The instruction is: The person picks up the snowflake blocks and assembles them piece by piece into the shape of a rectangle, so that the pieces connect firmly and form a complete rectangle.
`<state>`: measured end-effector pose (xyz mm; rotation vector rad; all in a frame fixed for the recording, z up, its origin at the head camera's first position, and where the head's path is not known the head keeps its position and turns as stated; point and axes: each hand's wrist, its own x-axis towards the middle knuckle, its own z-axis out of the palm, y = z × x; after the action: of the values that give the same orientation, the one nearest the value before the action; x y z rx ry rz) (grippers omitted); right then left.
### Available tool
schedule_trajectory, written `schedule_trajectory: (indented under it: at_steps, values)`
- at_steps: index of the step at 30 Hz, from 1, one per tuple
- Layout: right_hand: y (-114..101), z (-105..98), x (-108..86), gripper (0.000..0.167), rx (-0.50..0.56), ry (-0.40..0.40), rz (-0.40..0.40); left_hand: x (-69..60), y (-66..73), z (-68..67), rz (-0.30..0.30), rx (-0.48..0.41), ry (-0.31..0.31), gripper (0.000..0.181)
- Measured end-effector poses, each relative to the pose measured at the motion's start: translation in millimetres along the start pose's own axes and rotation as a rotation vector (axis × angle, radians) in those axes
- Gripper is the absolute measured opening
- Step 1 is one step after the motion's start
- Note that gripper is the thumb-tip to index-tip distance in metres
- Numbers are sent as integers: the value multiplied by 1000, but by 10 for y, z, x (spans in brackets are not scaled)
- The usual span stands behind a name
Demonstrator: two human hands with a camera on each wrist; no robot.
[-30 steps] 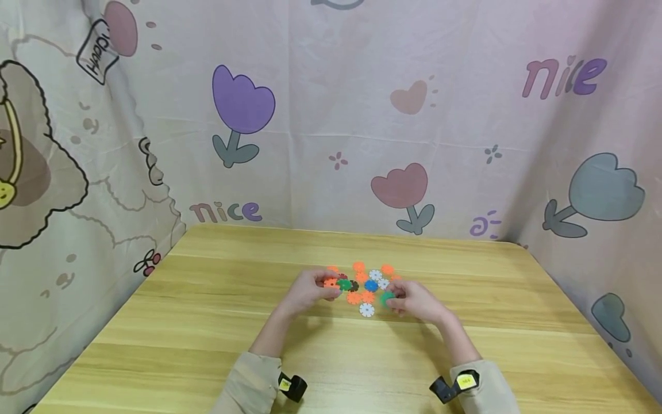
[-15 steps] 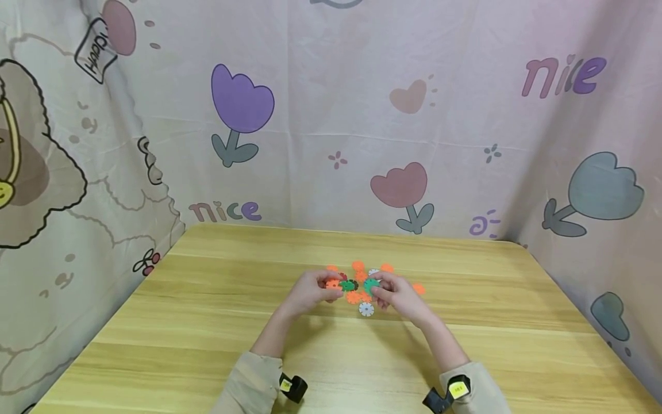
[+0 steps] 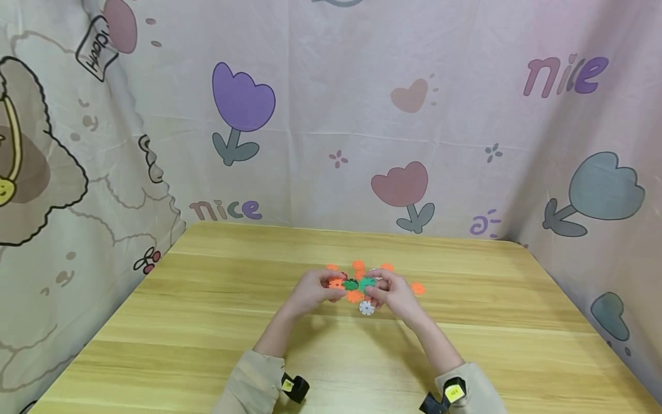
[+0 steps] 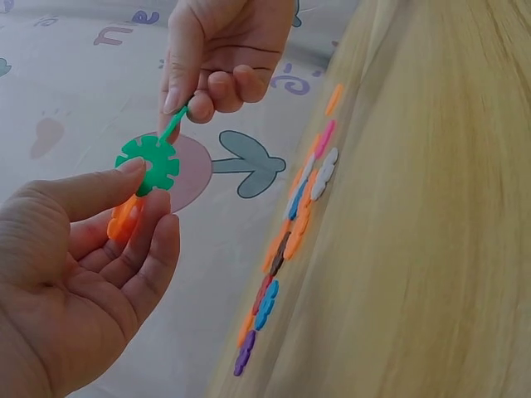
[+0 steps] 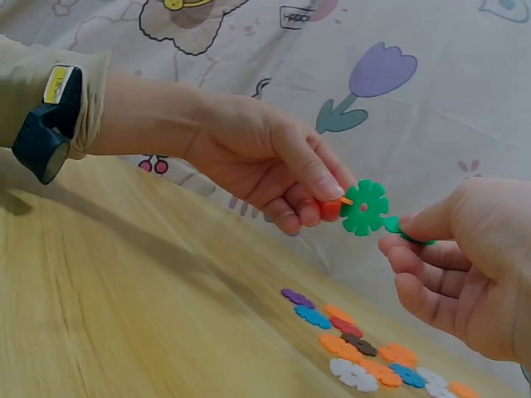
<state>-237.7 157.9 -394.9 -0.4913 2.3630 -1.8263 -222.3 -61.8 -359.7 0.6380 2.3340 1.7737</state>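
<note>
My left hand (image 3: 312, 292) pinches an orange snowflake disc (image 5: 329, 210) joined to a green snowflake disc (image 5: 365, 207). Its thumb overlaps the green disc's edge in the left wrist view. From the other side, my right hand (image 3: 395, 292) pinches a second green disc (image 3: 366, 284), seen nearly edge-on as a green strip (image 4: 173, 124) in the left wrist view. The second disc's rim meets the first one's notched edge; whether the slots interlock I cannot tell. Both hands hold these pieces above the table, over the loose discs. Fingers cover part of the orange piece.
Loose snowflake discs lie on the wooden table (image 3: 207, 345) beneath the hands: a white one (image 3: 366, 308), several orange ones (image 3: 418, 288), a purple one (image 5: 297, 298), blue ones (image 5: 313, 317), a red one (image 5: 347, 326) and a brown one (image 5: 359, 344). A printed curtain (image 3: 320, 103) hangs behind.
My right hand has moved left with its green disc, bringing it against the green disc at my left hand. The left hand has stayed nearly in place, shifting slightly right.
</note>
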Motion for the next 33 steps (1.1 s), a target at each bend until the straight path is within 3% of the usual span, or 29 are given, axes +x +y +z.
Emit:
schedule_trajectory:
  at_steps: [7, 14, 21, 33]
  values:
    - [-1, 37, 13, 40, 7, 0, -7, 35, -73, 17, -23, 9, 23, 35]
    - [-19, 69, 6, 37, 10, -27, -5, 176, -369, 27, -20, 1, 25, 39]
    - [-26, 119, -6, 35, 92, -3, 1, 171, -373, 36, -26, -12, -4, 41]
    - [-57, 142, -30, 29, 130, 22, -16, 154, -360, 24, -3, -19, -47, 42]
